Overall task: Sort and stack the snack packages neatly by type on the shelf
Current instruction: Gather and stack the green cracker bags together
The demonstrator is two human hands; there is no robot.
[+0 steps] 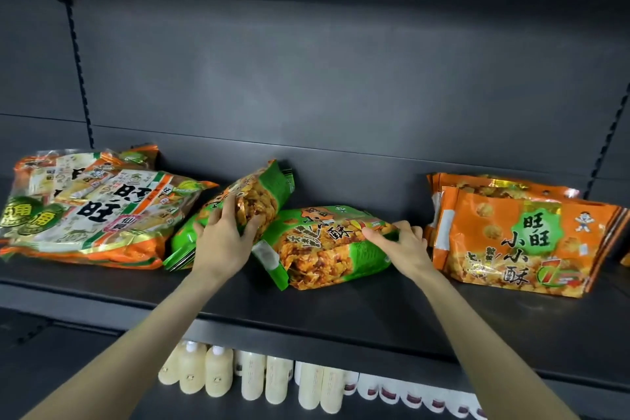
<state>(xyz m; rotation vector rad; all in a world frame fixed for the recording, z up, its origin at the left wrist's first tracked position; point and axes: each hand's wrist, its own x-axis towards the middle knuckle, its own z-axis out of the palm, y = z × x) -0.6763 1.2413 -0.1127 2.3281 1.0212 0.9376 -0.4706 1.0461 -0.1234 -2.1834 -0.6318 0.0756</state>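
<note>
Mid-shelf (341,314), two green bags — left hand (223,235) clasping the tilted one (262,194), right hand (404,244) pinching the flat one's (327,245) right edge. Orange bags (518,232) stacked toward the right end.

Dark grey shelf (306,310) and back panel (341,78). Green bags (327,249) with orange-brown contents showing; orange bags (511,242) bearing a green badge; white-and-orange bags (85,215) with black characters. Pale yellow bottles (218,375) below.

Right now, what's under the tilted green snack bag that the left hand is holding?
The tilted green bag leans on the flat green bag gripped by the right hand. Its lower end meets the shelf beside the big rice-cracker packs. The left hand hides that end.
</note>
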